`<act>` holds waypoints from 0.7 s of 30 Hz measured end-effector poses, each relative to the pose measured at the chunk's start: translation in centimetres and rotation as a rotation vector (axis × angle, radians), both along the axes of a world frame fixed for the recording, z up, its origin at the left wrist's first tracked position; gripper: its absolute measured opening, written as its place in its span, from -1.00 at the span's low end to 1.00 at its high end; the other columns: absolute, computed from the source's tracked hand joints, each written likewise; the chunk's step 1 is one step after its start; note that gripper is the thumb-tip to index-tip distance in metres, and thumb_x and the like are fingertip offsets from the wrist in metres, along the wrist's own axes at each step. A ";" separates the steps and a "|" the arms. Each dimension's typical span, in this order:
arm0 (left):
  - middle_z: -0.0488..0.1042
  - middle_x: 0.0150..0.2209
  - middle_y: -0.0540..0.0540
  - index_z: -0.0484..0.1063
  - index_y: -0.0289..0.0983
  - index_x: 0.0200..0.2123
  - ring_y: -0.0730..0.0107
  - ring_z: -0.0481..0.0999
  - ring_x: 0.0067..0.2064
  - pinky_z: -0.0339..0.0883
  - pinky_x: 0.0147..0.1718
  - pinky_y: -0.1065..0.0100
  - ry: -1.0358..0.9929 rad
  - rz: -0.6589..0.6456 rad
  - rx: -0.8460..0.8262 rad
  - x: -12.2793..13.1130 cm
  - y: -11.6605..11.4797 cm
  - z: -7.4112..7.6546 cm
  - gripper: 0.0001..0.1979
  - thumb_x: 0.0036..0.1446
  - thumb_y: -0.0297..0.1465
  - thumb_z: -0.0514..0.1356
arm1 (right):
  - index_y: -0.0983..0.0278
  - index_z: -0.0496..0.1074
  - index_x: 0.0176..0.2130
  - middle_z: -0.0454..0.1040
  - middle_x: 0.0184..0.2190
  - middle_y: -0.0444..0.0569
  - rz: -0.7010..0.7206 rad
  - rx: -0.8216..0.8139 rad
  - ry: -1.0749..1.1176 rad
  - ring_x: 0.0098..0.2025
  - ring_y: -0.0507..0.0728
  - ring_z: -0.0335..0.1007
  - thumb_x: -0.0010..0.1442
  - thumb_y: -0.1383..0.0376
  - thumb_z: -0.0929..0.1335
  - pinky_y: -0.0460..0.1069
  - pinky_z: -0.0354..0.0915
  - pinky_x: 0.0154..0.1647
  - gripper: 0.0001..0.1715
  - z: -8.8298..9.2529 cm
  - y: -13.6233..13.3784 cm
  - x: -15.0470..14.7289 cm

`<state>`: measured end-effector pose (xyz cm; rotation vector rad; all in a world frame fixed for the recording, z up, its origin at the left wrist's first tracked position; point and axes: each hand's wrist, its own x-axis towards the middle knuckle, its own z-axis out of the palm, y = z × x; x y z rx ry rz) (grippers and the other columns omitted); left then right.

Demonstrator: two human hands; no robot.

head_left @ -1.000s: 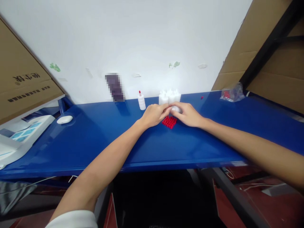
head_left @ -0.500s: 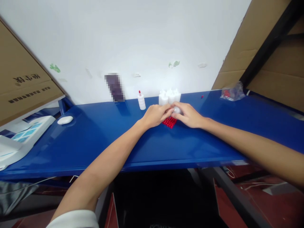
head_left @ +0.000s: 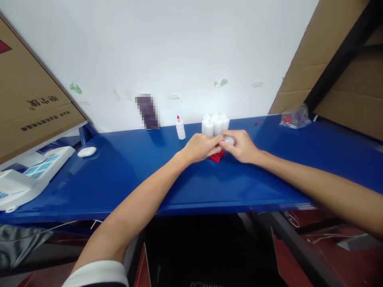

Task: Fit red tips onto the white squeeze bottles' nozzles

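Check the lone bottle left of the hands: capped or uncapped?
Capped: the lone bottle has a red cap on its tip.

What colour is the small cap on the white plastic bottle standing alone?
The small cap is red, clearest in the head view.

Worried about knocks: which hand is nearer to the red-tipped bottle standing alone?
Left. The left hand is in front of the red-tipped bottle, to its right; the right hand is farther right, around a white object.

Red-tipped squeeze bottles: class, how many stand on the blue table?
1: the red-tipped squeeze bottle stands left of the white-tipped bottles. The left hand and right hand may hide others.
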<state>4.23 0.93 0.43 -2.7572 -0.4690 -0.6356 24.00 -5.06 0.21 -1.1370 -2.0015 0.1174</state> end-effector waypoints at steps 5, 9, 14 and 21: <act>0.58 -0.41 -0.06 0.46 -0.27 -0.14 0.37 0.55 -0.43 0.15 -0.50 0.38 -0.039 -0.038 0.015 0.2 -0.3 -0.2 -0.65 0.52 -0.23 -0.04 | 0.19 0.26 -0.47 0.33 -0.58 -0.12 0.051 0.004 0.017 -0.51 0.09 0.22 0.29 -0.19 0.19 0.03 0.05 -0.39 -0.42 0.1 0.0 0.1; 0.56 -0.44 -0.06 0.46 -0.27 -0.14 0.38 0.53 -0.46 0.14 -0.51 0.38 -0.057 -0.050 0.020 0.2 -0.4 -0.2 -0.61 0.53 -0.20 -0.08 | 0.19 0.23 -0.47 0.31 -0.59 -0.13 0.057 -0.002 0.009 -0.52 0.09 0.20 0.28 -0.15 0.19 0.03 0.04 -0.40 -0.46 0.1 -0.1 0.2; 0.56 -0.44 -0.06 0.44 -0.27 -0.13 0.37 0.52 -0.47 0.16 -0.51 0.37 -0.068 -0.042 0.004 0.2 -0.6 -0.2 -0.60 0.53 -0.19 -0.11 | 0.18 0.23 -0.48 0.29 -0.60 -0.15 0.034 -0.015 -0.008 -0.53 0.08 0.19 0.26 -0.06 0.20 0.03 0.03 -0.41 -0.55 0.1 -0.2 0.2; 0.55 -0.45 -0.05 0.42 -0.25 -0.13 0.39 0.50 -0.49 0.19 -0.51 0.39 -0.057 -0.033 -0.027 0.4 -0.9 -0.2 -0.63 0.53 -0.19 -0.09 | 0.19 0.31 -0.47 0.38 -0.60 -0.11 0.115 -0.031 0.005 -0.54 0.12 0.27 0.23 0.01 0.19 0.04 0.08 -0.41 -0.60 0.1 -0.3 0.1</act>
